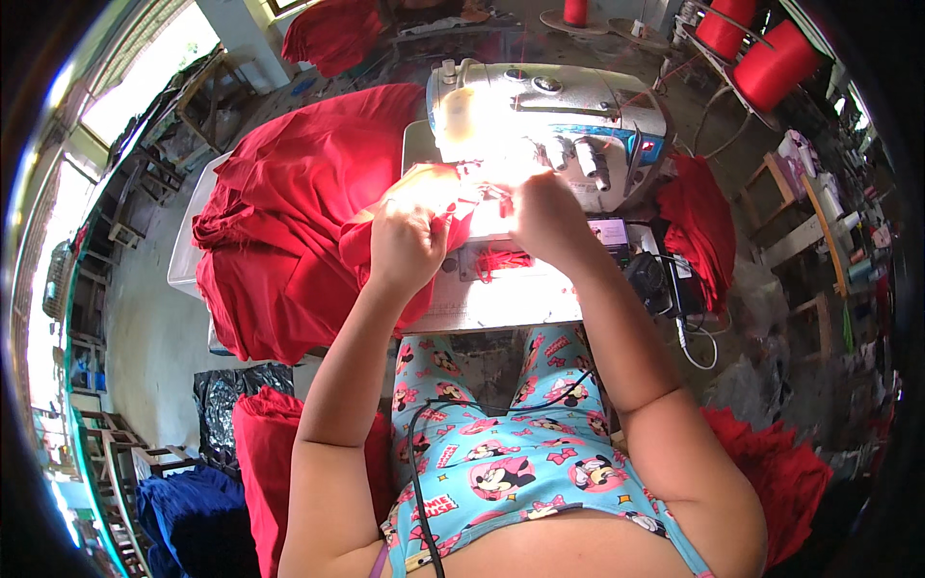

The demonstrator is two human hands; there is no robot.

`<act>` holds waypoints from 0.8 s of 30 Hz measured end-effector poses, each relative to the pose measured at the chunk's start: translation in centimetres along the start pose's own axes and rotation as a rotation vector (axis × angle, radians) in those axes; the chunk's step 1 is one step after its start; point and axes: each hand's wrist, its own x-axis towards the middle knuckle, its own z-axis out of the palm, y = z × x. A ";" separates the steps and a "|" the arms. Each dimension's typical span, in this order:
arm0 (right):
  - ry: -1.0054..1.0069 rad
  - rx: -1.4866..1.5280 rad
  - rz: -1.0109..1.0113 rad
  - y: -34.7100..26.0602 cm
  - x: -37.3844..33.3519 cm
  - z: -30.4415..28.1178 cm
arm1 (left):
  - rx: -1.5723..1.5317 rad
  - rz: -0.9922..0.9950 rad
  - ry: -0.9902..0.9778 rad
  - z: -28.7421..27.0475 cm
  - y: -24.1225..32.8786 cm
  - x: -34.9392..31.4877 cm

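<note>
A sewing machine (626,116) stands in front of me, its lamp throwing strong glare over the needle area. My left hand (409,231) is closed on the edge of a large piece of red fabric (279,222), which is heaped over the left of the table. Close to the machine's front, my right hand (547,217) is closed, fingers bent inward. Small red bits show between the two hands, but glare hides what the right fingertips hold. A tangle of red thread (503,263) lies on the white table top (501,303) below the hands.
Red thread cones (776,67) stand at the upper right. Right of the machine are a red cloth pile (696,231), a small box (609,232) and a white cable (701,354). More red cloth (265,462) and dark blue cloth (193,515) lie at the lower left.
</note>
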 end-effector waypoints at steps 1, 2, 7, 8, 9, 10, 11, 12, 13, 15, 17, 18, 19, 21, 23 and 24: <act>0.015 -0.093 -0.046 -0.2 0.1 0.5 | 0.027 -0.002 0.000 0.0 -0.2 0.0; 0.099 0.047 -0.111 -0.1 0.3 1.1 | 0.041 0.004 0.000 0.3 -0.2 0.4; 0.057 0.313 -0.149 0.5 2.6 2.9 | 0.309 0.010 0.126 -1.3 1.9 1.1; 0.121 0.404 -0.137 0.5 2.6 3.1 | 0.344 -0.104 0.175 -1.9 3.6 1.1; 0.197 0.478 -0.110 1.2 2.3 2.8 | 0.362 -0.175 0.184 -2.0 6.0 0.6; 0.239 0.520 -0.122 1.0 2.4 2.6 | 0.028 -0.079 0.078 -1.7 6.7 -1.1; 0.273 0.569 -0.136 0.5 2.4 2.6 | -0.301 0.009 -0.028 -1.0 6.5 -3.1; 0.269 0.541 -0.120 0.0 2.4 2.4 | -0.431 -0.296 -0.288 0.1 6.3 -4.3; 0.258 0.518 -0.108 -0.5 2.6 2.5 | -0.556 -0.611 -0.543 1.7 5.5 -5.9; 0.267 0.417 -0.143 -1.1 2.4 1.6 | -0.152 -0.261 0.006 4.9 -0.2 -8.2; 0.354 0.416 -0.151 -0.2 1.7 1.7 | 0.132 -0.264 0.058 3.3 -2.0 -5.9; 0.395 0.379 -0.148 0.1 1.1 1.9 | 0.243 -0.305 0.059 2.6 -2.0 -5.1; 0.436 0.343 -0.147 0.3 0.4 2.4 | 0.266 -0.338 -0.075 1.7 -2.2 -4.7; 0.429 0.412 -0.097 0.0 -1.6 3.7 | 0.303 -0.402 -0.317 0.2 -3.5 -4.0; 0.501 0.525 -0.096 -0.2 -4.8 7.1 | 0.350 -0.097 -0.213 0.2 -3.9 -5.8; 0.574 0.571 -0.112 0.3 -6.1 10.8 | 0.386 0.039 -0.160 0.3 -3.9 -7.3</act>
